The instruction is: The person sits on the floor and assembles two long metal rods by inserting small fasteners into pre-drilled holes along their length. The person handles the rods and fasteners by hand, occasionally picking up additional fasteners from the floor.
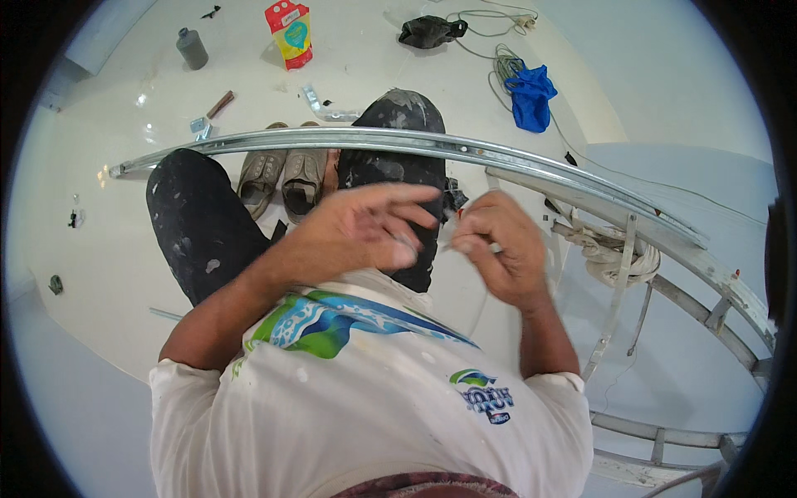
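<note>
In front of my chest, my left hand (369,228) is held out with its fingers stretched and apart, slightly smeared by motion. Just to its right, my right hand (502,249) is closed, with thumb and forefinger pinched together. Something small and pale shows at that pinch, too small and blurred to name. The two hands do not touch. A long galvanized metal channel (311,139) lies across my knees, beyond both hands; other lengths seem to run alongside it.
A ladder (614,299) lies at right with a bundled white cloth (618,259). Shoes (305,178) stand between my legs. Farther out are a metal bracket (320,104), a red-yellow pouch (290,37), a grey bottle (192,50), a black bag (427,33), a blue bag (531,98) and cable (502,62).
</note>
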Demonstrator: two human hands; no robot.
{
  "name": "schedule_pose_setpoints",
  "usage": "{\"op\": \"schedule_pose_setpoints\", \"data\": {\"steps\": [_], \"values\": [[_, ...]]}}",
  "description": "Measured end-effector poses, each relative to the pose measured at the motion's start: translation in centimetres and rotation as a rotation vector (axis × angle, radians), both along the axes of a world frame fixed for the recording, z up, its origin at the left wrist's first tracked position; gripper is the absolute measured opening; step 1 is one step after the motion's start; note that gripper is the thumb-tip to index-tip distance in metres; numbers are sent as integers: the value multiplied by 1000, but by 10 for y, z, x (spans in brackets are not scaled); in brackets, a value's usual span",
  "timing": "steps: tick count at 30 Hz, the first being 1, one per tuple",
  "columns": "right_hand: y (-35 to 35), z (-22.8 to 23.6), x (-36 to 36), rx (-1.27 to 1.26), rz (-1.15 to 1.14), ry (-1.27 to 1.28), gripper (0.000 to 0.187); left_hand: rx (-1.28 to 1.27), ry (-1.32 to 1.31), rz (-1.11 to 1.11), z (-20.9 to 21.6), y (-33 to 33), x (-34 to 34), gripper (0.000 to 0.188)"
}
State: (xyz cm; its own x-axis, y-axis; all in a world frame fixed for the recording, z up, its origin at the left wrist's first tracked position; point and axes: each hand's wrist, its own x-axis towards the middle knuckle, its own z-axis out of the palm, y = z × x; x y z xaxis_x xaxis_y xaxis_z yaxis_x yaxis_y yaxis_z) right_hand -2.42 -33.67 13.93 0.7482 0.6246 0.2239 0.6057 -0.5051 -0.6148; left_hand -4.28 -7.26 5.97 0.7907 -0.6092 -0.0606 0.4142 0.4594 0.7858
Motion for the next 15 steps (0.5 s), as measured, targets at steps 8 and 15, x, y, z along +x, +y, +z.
{"op": "schedule_pose_setpoints", "data": {"steps": [8,15], "values": [[50,-68,-20,516,-270,4,2,87,66,-16,-7,-3,0,13],[87,-71,-35,886,-461,489,11,-25,-309,488,-24,-17,2,11]]}}
